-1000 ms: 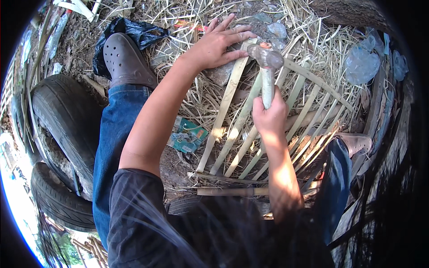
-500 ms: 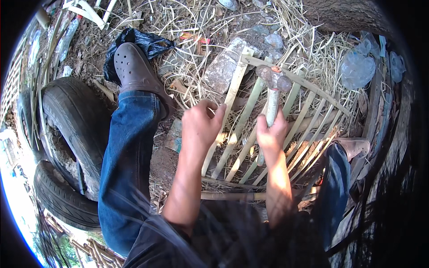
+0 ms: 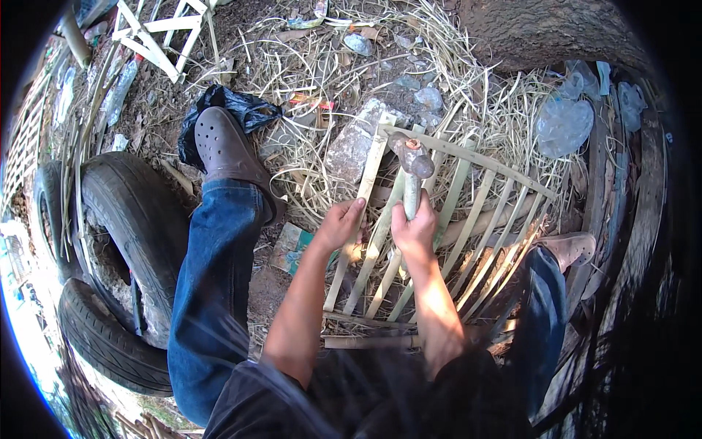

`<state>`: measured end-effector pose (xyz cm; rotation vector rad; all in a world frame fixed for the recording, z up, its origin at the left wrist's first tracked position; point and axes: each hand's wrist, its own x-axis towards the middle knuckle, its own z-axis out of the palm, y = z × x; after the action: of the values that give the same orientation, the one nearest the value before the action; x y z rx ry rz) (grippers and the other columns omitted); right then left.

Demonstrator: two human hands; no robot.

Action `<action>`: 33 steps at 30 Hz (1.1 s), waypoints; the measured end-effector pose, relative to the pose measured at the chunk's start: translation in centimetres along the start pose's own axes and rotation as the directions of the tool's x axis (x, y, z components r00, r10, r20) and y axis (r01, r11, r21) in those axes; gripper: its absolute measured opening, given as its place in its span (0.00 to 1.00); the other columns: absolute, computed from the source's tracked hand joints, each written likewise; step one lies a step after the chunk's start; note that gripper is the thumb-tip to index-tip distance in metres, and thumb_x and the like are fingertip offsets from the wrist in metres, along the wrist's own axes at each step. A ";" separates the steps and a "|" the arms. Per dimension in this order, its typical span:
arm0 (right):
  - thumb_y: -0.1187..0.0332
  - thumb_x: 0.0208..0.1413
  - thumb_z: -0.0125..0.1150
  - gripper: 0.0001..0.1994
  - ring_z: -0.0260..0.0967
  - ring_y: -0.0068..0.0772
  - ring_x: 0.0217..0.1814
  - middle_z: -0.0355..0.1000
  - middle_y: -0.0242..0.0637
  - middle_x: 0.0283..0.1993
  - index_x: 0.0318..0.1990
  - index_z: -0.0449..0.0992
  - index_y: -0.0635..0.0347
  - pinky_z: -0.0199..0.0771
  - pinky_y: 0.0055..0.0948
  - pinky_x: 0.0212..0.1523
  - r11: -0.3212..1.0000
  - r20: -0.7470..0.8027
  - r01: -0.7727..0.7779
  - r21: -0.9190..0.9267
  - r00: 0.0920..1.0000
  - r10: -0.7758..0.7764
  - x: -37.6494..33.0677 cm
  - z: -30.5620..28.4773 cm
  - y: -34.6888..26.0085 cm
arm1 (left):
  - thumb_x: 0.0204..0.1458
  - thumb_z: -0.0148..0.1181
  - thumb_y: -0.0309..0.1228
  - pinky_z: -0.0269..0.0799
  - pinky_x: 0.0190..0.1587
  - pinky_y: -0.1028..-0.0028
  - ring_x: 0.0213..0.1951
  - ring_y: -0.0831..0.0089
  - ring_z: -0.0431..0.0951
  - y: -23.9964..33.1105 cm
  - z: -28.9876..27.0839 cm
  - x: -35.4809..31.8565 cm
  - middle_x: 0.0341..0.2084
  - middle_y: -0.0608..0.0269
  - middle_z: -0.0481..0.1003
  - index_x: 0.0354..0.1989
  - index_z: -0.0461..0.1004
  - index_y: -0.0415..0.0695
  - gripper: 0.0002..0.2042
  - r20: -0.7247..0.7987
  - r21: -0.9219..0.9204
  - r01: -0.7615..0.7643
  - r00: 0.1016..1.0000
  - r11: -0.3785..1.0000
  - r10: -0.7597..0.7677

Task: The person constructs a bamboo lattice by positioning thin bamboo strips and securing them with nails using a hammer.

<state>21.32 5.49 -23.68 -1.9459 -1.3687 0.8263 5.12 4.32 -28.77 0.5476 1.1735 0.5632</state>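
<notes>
Wears a black T-shirt (image 3: 365, 399) with short sleeves (image 3: 252, 401). On both sides of the T-shirt, shows blue denim jeans (image 3: 212, 293), creased and stitched at the hem. Farthest from the T-shirt, has on dull purplish-brown clogs (image 3: 221, 140), rounded at the toe and pierced with round holes.

A black bag (image 3: 251, 110) lies crumpled. Just right of the bag is a red wrapper (image 3: 313, 102); farther right of it spread dry straw (image 3: 468, 99), clear plastic bags (image 3: 567, 126) and a thick trunk (image 3: 545, 33). Left of the bag lies a clear bottle (image 3: 117, 95). Below it, leftward, stand at least 2 dark tires (image 3: 139, 208).
</notes>
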 end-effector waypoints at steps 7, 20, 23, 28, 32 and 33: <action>0.67 0.48 0.58 0.14 0.73 0.61 0.28 0.72 0.54 0.23 0.42 0.72 0.64 0.74 0.48 0.32 0.999 -0.032 0.007 -0.049 0.999 -0.009 0.7 -0.3 -1.2 | 0.66 0.47 0.42 0.57 0.17 0.77 0.15 0.83 0.61 -3.1 2.5 1.2 0.13 0.72 0.63 0.24 0.67 0.41 0.20 -0.238 -0.009 -0.132 0.963 0.991 0.126; 0.76 0.47 0.57 0.13 0.75 0.48 0.23 0.71 0.49 0.22 0.43 0.72 0.67 0.74 0.37 0.28 0.985 -0.072 0.150 0.087 0.987 -0.144 0.0 -1.7 -3.2 | 0.65 0.49 0.41 0.59 0.20 0.75 0.16 0.81 0.61 -4.2 2.0 1.3 0.14 0.69 0.64 0.26 0.71 0.38 0.20 -0.319 0.047 -0.091 0.942 0.995 0.101; 0.78 0.47 0.56 0.15 0.75 0.36 0.24 0.73 0.44 0.24 0.45 0.72 0.66 0.73 0.31 0.28 0.982 -0.072 0.117 0.151 0.992 -0.107 -0.5 -3.7 -3.3 | 0.65 0.49 0.42 0.60 0.21 0.74 0.18 0.80 0.62 -4.5 2.2 1.7 0.14 0.68 0.65 0.25 0.70 0.38 0.20 -0.306 0.087 -0.108 0.943 0.990 0.129; 0.76 0.48 0.55 0.12 0.74 0.47 0.25 0.72 0.48 0.24 0.42 0.72 0.66 0.74 0.36 0.29 0.997 0.029 0.053 0.052 0.998 -0.055 1.2 -4.3 -1.8 | 0.65 0.49 0.41 0.61 0.23 0.74 0.19 0.79 0.63 -4.5 2.5 2.0 0.14 0.67 0.66 0.24 0.69 0.38 0.21 -0.330 0.162 -0.120 0.929 0.979 0.168; 0.73 0.48 0.55 0.09 0.71 0.62 0.28 0.70 0.54 0.23 0.37 0.70 0.66 0.73 0.42 0.30 0.990 0.133 0.085 -0.113 0.989 -0.070 2.8 -3.5 -1.6 | 0.65 0.50 0.41 0.62 0.23 0.71 0.18 0.76 0.64 -4.6 2.1 1.9 0.12 0.66 0.64 0.25 0.70 0.36 0.21 -0.354 0.199 -0.076 0.924 0.977 0.144; 0.73 0.47 0.55 0.09 0.72 0.62 0.28 0.70 0.53 0.23 0.37 0.71 0.66 0.73 0.42 0.30 0.996 0.124 0.061 -0.062 0.991 -0.053 2.5 -4.0 -3.0 | 0.64 0.50 0.40 0.63 0.23 0.69 0.17 0.75 0.65 -4.6 1.7 1.7 0.13 0.63 0.65 0.24 0.70 0.35 0.21 -0.378 0.237 -0.097 0.907 0.967 0.184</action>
<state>23.35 8.14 -19.27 -1.9234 -1.5339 0.8960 7.83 1.83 -32.50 0.7290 1.6034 0.6990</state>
